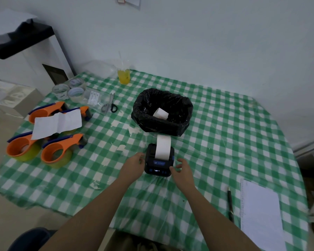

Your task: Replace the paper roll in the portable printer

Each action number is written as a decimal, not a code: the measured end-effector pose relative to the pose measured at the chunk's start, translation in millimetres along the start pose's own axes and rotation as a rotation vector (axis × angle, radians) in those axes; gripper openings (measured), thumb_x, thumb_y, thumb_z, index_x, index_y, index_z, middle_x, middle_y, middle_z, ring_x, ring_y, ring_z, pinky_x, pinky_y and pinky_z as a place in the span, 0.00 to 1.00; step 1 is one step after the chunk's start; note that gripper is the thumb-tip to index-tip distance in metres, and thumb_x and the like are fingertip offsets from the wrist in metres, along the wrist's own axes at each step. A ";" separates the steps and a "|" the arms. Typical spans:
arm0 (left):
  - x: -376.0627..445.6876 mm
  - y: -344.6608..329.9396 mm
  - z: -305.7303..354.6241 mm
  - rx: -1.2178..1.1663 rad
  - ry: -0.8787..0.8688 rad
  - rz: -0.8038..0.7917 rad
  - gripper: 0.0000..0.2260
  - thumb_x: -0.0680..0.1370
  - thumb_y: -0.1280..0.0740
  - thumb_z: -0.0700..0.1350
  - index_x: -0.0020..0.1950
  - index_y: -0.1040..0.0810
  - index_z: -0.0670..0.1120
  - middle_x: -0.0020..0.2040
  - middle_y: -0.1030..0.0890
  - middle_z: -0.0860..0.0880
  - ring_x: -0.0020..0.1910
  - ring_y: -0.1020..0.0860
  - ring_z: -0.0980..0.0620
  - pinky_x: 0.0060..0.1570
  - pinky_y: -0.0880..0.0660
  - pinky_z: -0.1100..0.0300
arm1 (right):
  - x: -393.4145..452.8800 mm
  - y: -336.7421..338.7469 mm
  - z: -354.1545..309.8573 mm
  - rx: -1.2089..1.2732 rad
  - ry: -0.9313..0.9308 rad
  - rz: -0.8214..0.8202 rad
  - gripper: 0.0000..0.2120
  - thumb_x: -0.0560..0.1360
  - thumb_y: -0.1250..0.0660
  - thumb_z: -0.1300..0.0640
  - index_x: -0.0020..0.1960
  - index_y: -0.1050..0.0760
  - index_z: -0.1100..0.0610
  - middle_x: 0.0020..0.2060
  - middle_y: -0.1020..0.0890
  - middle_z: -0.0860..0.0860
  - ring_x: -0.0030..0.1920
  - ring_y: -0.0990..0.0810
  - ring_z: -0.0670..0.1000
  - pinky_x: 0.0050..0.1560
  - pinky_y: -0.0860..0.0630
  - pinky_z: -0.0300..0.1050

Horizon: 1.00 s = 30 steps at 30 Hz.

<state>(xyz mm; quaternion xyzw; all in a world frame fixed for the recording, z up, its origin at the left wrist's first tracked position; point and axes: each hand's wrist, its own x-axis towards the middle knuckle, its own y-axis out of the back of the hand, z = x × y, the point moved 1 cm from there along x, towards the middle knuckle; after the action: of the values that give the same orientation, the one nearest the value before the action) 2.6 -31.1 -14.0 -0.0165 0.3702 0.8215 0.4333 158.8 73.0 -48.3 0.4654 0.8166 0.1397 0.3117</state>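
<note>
The small black portable printer (159, 164) sits on the green checked tablecloth (216, 142) with its display lit. A white strip of paper (163, 146) comes out of its top and curls away from me. My left hand (134, 164) rests against the printer's left side, fingers apart. My right hand (182, 170) touches its right front corner, fingers loosely curled. Neither hand wraps around the printer. Behind it stands a bin lined with a black bag (163, 113), and a white paper roll (160, 113) lies inside.
Three orange tape dispensers (56, 153) and a folded sheet lie at the left. Clear tape rolls (69, 89), scissors (110, 105) and a cup of yellow drink (124, 76) stand at the back. A pen (230, 203) and a notepad (260, 212) lie at the right front.
</note>
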 end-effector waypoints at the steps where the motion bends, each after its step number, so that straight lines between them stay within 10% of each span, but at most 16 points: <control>1: 0.4 0.2 0.5 -0.001 0.001 -0.003 0.14 0.78 0.41 0.40 0.63 0.27 0.43 0.59 0.20 0.41 0.51 0.23 0.47 0.54 0.25 0.53 | 0.6 0.0 -0.6 0.001 -0.003 0.000 0.23 0.75 0.34 0.54 0.67 0.36 0.56 0.53 0.26 0.53 0.51 0.22 0.54 0.48 0.24 0.48; 30: 9.5 5.4 8.0 0.018 0.013 -0.040 0.14 0.79 0.41 0.41 0.64 0.28 0.43 0.61 0.21 0.42 0.59 0.23 0.44 0.58 0.27 0.51 | 7.3 1.2 -10.3 -0.004 -0.018 -0.016 0.22 0.75 0.35 0.55 0.67 0.35 0.57 0.56 0.24 0.56 0.48 0.24 0.51 0.46 0.27 0.45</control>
<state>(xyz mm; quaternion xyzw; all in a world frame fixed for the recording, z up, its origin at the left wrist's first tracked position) -4.9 -21.3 -8.3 -0.0253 0.3800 0.8091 0.4475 150.3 80.5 -42.5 0.4593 0.8172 0.1346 0.3211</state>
